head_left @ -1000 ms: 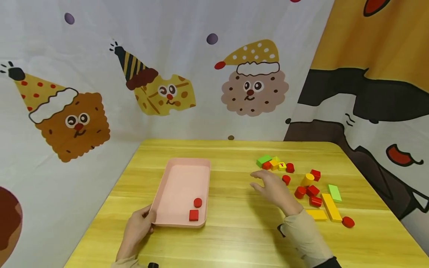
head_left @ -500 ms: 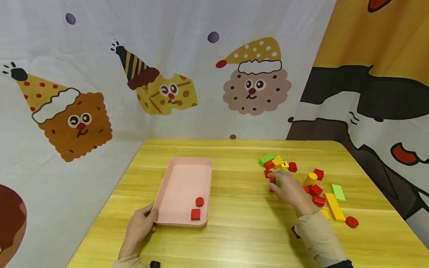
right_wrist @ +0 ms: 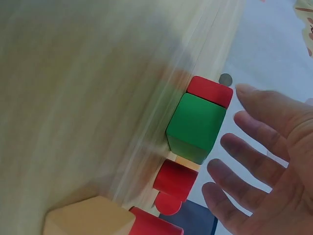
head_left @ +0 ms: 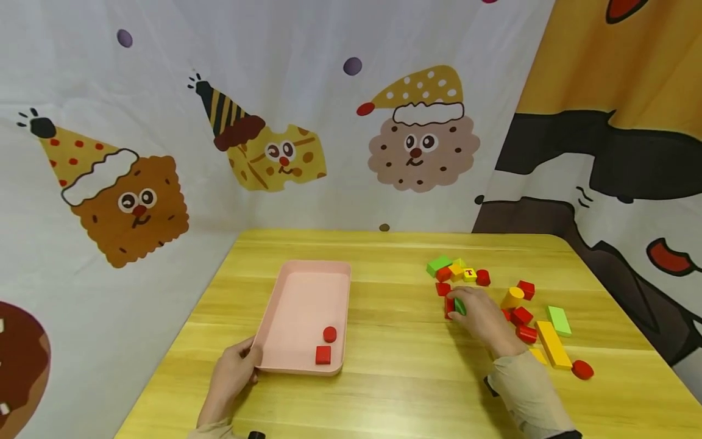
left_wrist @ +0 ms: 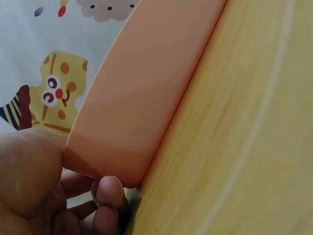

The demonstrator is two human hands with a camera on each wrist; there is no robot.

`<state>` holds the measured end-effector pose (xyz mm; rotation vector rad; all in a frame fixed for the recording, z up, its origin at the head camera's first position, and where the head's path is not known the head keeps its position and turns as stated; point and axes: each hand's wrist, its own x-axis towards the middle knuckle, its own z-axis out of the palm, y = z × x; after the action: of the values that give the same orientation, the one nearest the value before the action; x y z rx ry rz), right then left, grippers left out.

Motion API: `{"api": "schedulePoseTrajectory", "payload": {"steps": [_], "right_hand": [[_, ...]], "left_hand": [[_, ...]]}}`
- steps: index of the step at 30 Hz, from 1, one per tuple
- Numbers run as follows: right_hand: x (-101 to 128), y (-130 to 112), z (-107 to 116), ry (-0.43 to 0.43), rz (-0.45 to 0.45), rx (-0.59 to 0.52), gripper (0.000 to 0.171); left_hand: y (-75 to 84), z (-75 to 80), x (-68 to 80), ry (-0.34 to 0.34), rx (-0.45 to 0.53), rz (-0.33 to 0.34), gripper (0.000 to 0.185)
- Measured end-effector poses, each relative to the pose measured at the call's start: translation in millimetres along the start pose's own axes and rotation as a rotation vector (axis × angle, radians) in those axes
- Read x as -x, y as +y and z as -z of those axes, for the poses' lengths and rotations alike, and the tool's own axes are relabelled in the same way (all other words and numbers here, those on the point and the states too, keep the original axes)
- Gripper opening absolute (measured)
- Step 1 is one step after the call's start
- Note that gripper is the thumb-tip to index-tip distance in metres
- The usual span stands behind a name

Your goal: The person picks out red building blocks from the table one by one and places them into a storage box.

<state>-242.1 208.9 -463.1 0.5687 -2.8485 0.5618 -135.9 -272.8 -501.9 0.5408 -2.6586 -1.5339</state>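
Observation:
My left hand (head_left: 233,369) grips the near-left corner of a pink tray (head_left: 301,299), thumb on the rim and fingers curled beneath it (left_wrist: 105,193). The tray (left_wrist: 146,98) holds a red round block (head_left: 329,334) and a red square block (head_left: 323,355). My right hand (head_left: 479,317) hovers low over the loose blocks, with its fingers (right_wrist: 254,142) straight and spread. Just in front of the fingertips lies a dark green block (head_left: 459,306), seen close up (right_wrist: 195,127), against a red block (right_wrist: 210,90). The hand holds nothing.
Loose blocks are scattered on the right of the yellow wooden table (head_left: 395,366): a green one (head_left: 439,264), a yellow cylinder (head_left: 512,297), a long yellow bar (head_left: 553,344), a light green slab (head_left: 559,320) and a red disc (head_left: 582,369). A cartoon cloth hangs behind.
My right hand has moved from the table's middle to the right and settled low by the green and red blocks. The left hand and tray have stayed put.

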Motion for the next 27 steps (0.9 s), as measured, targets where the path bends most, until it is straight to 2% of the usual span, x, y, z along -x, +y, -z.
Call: {"api": "schedulePoseTrajectory", "payload": {"steps": [7, 13, 21, 27], "right_hand": [[1.0, 3.3, -2.9, -0.040, -0.029, 0.015, 0.035], [-3.7, 6.9, -3.5, -0.035, 0.015, 0.030, 0.032], [-8.5, 8.8, -4.5, -0.047, -0.002, 0.037, 0.040], [-11.4, 7.0, -4.6, -0.034, 0.011, 0.036, 0.040]], "left_hand": [[-3.5, -2.6, 1.3, -0.001, 0.002, -0.003, 0.044], [-4.5, -3.6, 0.7, -0.004, 0.012, -0.002, 0.043], [-3.3, -2.7, 0.7, 0.003, 0.026, 0.002, 0.043], [-3.1, -1.4, 0.2, 0.010, 0.032, -0.005, 0.043]]}}
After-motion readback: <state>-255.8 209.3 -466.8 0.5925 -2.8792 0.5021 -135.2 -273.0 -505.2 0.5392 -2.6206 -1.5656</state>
